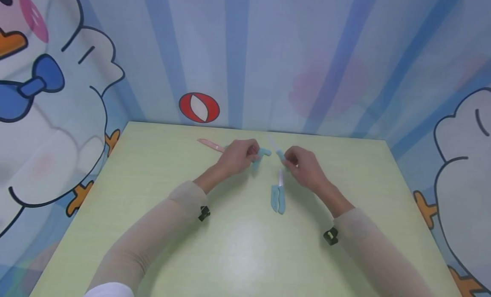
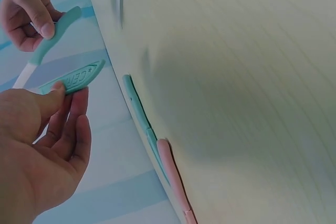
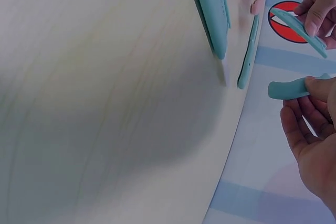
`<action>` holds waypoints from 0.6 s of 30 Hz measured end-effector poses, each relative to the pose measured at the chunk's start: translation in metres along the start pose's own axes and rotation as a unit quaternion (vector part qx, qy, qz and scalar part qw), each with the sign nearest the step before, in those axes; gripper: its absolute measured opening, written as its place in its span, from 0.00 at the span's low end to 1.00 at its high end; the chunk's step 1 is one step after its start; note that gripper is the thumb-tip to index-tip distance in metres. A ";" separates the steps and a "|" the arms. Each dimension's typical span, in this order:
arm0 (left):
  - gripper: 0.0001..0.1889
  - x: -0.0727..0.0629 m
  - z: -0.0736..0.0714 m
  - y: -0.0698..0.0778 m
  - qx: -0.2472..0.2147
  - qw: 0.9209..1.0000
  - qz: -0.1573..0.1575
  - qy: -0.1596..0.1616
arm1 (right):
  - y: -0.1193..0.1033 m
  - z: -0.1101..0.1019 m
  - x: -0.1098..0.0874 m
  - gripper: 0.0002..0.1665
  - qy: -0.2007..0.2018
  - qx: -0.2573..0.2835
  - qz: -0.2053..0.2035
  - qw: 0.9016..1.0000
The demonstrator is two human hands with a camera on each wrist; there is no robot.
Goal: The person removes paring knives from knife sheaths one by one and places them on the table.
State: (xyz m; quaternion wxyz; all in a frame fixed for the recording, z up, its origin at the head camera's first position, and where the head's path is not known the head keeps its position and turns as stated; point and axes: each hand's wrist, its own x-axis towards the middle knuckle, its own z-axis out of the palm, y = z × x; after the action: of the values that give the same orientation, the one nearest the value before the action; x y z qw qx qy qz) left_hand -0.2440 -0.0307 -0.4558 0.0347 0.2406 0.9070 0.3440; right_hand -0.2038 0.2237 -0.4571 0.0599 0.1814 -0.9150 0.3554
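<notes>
My left hand (image 1: 239,157) pinches a teal knife sheath (image 2: 79,78) with raised letters, held above the table between thumb and fingers. In my right hand (image 1: 305,168) is a small knife with a teal handle (image 2: 59,32) and a bare whitish blade (image 2: 24,76), gripped by the handle. Sheath and knife are close together but apart. Nearer me, a second teal-handled knife (image 1: 281,200) lies with its blade bare, a loose teal sheath (image 1: 274,198) beside it. A slim teal knife (image 2: 137,103), apparently sheathed, lies partly behind my left hand in the head view.
A pink knife (image 1: 209,144) lies left of my left hand, close to the slim teal one. All lie on a pale yellow-green table (image 1: 238,250). A printed cloth backdrop (image 1: 261,67) rises along the table's far edge and sides.
</notes>
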 end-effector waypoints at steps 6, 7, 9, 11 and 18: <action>0.05 -0.004 0.002 0.005 -0.019 1.000 0.002 0.012 | -0.004 0.004 -0.001 0.05 0.005 0.018 0.003 1.000; 0.05 -0.005 0.003 0.005 -0.019 1.000 0.003 0.015 | -0.004 0.005 -0.001 0.05 0.006 0.023 0.003 1.000; 0.05 -0.006 0.005 0.005 -0.016 1.000 0.002 0.017 | -0.005 0.006 -0.002 0.05 0.009 0.033 0.003 0.999; 0.05 -0.007 0.007 0.005 -0.016 1.000 0.002 0.019 | -0.006 0.008 -0.002 0.05 0.010 0.043 0.006 0.999; 0.04 -0.012 0.009 0.008 -0.019 0.999 0.008 0.025 | -0.011 0.014 -0.004 0.06 0.005 0.058 0.008 0.998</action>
State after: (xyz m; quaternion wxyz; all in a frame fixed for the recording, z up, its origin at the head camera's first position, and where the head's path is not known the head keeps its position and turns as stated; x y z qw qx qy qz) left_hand -0.2283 -0.0261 -0.4589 0.0143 0.2382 0.8989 0.3674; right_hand -0.1955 0.2080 -0.4612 0.0508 0.1753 -0.8939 0.4093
